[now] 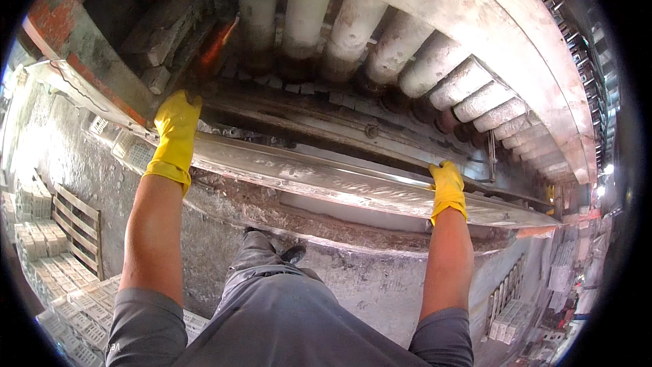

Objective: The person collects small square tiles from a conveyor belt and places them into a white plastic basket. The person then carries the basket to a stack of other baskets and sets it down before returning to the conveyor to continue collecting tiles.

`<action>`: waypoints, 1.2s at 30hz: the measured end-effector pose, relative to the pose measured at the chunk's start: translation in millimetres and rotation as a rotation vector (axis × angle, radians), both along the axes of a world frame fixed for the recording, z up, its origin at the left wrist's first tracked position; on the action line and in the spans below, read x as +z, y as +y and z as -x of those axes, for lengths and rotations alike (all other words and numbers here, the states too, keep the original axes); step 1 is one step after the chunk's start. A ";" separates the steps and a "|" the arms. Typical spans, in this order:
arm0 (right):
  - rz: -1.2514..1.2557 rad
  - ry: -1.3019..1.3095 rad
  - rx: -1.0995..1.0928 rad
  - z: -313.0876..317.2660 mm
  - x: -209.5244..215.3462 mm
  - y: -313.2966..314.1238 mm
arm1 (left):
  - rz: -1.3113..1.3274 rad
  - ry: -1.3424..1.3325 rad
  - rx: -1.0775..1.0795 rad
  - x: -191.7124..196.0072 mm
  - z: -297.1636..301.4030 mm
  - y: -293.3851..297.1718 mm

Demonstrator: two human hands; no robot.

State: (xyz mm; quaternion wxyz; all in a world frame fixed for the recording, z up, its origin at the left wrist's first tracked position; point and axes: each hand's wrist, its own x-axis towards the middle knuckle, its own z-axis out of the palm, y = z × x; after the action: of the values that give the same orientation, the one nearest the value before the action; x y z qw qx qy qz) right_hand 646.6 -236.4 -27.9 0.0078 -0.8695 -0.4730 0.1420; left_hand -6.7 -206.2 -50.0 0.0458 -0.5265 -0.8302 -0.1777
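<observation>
One long dark bar is in our grasp. Our left hand and right hand curl closed on it, well apart.

Long beam: crosswise before the person
Left hand: on the beam's left stretch
Right hand: on its right stretch
Cylinders: in a row beyond the beam
Curved panel: along the row's far side
Stacked blocks: on the floor, left
Pallet: beside those blocks
</observation>
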 end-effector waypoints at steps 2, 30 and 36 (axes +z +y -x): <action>-0.020 0.050 -0.023 2.3 2.1 -5.6 | 0.005 0.005 -0.003 -7.6 7.3 -2.3; -0.082 0.078 -0.060 1.8 -2.4 -35.1 | 0.121 -0.026 0.057 7.7 -8.2 -28.5; -0.105 0.121 -0.116 1.6 -4.2 -41.4 | 0.087 -0.016 0.055 -4.1 -2.3 -31.0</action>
State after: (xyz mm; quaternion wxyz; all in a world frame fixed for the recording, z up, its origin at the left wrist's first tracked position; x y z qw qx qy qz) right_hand 645.0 -277.8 -32.1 0.0902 -0.8838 -0.4272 0.1685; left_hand -4.4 -237.2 -54.1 0.0208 -0.5035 -0.8516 -0.1442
